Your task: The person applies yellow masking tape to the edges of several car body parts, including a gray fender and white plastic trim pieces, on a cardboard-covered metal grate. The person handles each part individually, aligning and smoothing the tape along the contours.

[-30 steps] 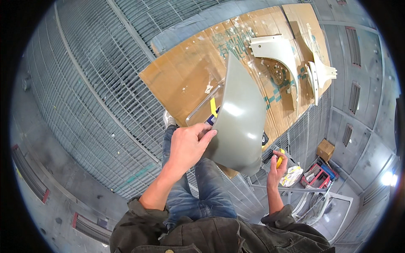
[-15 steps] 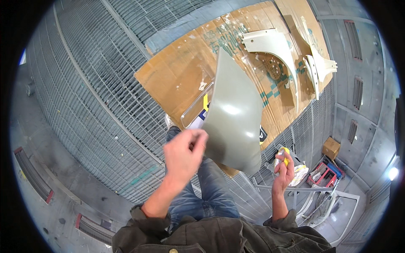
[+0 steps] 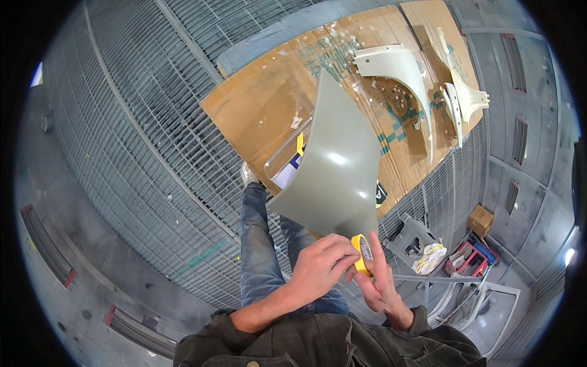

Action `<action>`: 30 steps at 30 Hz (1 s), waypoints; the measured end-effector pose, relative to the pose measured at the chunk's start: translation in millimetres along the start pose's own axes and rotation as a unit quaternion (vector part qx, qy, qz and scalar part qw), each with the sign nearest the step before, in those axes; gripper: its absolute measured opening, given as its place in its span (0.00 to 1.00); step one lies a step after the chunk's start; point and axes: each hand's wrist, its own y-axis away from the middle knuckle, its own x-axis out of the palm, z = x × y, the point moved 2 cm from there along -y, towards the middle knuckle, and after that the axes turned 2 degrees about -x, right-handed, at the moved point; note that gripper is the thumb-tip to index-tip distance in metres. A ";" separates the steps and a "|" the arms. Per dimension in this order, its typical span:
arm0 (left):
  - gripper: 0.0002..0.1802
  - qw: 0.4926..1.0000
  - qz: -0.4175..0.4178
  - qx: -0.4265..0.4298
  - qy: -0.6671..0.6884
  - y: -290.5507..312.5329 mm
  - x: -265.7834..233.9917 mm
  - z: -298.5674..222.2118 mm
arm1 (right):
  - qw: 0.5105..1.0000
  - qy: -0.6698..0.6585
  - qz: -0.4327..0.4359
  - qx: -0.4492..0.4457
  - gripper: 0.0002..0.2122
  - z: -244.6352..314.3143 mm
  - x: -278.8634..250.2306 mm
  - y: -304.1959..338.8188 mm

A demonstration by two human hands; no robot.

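A roll of yellow tape (image 3: 359, 257) is between my two hands, low in front of my body. My right hand (image 3: 382, 287) grips it from the right, its index finger stretched upward past the ring. From the left, my left hand (image 3: 321, 269) has its fingers pinched together at the roll's edge; whether a loose tape end is between them cannot be made out. Just beyond both hands stands a smooth grey curved car body panel (image 3: 345, 159), its pointed end away from me. Its near edge is partly hidden behind my hands.
Cardboard (image 3: 244, 101) lies beneath the panel, with a white fender (image 3: 397, 68) and smaller white parts (image 3: 469, 98) at the right. A clear-edged frame (image 3: 281, 156) shows beside the panel. On the right are a brown box (image 3: 480, 220), red toolbox (image 3: 465, 262) and white door frame (image 3: 495, 318).
My right hand has brought the tape roll leftward and nearer my body. My left hand has left the panel's left edge and come down to the right to meet the roll.
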 end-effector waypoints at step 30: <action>0.16 0.891 -0.141 -0.329 0.279 -145.9 -104.6 96.1 | 0.897 -0.311 -0.206 0.237 0.13 -37.8 7.7 -14.0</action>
